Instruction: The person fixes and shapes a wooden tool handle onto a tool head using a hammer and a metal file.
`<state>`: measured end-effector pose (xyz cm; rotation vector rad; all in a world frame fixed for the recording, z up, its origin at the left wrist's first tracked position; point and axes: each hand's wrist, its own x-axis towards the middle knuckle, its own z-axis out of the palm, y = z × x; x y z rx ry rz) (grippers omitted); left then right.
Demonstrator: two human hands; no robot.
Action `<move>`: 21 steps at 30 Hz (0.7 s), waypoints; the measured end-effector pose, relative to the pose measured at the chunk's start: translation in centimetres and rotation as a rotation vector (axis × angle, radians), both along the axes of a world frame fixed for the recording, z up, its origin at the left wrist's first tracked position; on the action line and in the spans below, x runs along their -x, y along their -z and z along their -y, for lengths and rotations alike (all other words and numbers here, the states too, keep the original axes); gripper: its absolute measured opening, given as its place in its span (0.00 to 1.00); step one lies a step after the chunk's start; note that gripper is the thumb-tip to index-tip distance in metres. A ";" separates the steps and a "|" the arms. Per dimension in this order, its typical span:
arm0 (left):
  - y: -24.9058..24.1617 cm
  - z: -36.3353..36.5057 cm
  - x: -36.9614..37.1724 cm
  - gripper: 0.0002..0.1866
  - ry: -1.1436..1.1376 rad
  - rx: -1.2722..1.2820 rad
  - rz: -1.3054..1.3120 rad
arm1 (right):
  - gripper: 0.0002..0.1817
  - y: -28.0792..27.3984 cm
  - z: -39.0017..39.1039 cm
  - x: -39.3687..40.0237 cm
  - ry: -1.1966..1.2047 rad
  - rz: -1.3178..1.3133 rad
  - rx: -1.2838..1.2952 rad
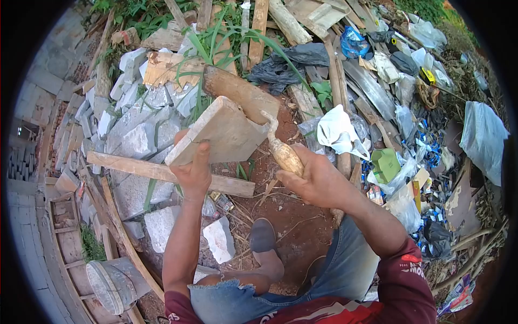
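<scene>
My left hand (194, 170) grips the near edge of a flat tan tile (221, 132), held tilted above the ground. My right hand (318, 181) is closed around the worn wooden handle of a trowel (285, 154). The trowel's blade (240, 92), caked brown, rests against the tile's far edge. Both arms reach out over my knees and a dark shoe (263, 237).
Broken grey stone blocks (137, 137) and wooden planks (162, 171) lie at left. A dented metal bucket (110, 283) sits lower left. Plastic bags, scrap boards and litter (399, 124) pile up at right. Bare red soil (286, 216) lies under my feet.
</scene>
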<state>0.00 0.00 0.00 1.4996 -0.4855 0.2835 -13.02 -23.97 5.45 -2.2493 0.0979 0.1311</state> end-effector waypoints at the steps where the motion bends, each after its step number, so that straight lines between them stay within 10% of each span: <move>1: 0.0 0.3 0.1 0.22 -0.016 0.022 0.033 | 0.30 -0.6 0.3 -0.1 -0.014 -0.194 -0.317; 3: -0.4 0.4 -0.8 0.21 -0.037 0.044 0.097 | 0.29 -0.1 0.1 -0.6 -0.044 -0.360 -0.632; 8: 0.3 -0.5 -0.2 0.20 -0.008 -0.012 0.044 | 0.22 3.5 -1.4 0.1 0.018 0.077 0.099; 14: 0.2 0.1 -0.5 0.19 -0.021 0.011 0.022 | 0.22 1.5 -1.6 -0.4 0.050 0.012 0.302; 18: 0.3 -0.2 -0.5 0.19 -0.035 -0.024 0.023 | 0.23 2.3 -1.9 -0.2 0.095 0.065 0.268; 21: 0.0 -0.2 -1.0 0.19 -0.051 -0.051 0.061 | 0.22 0.8 -0.3 -0.5 -0.003 0.055 -0.281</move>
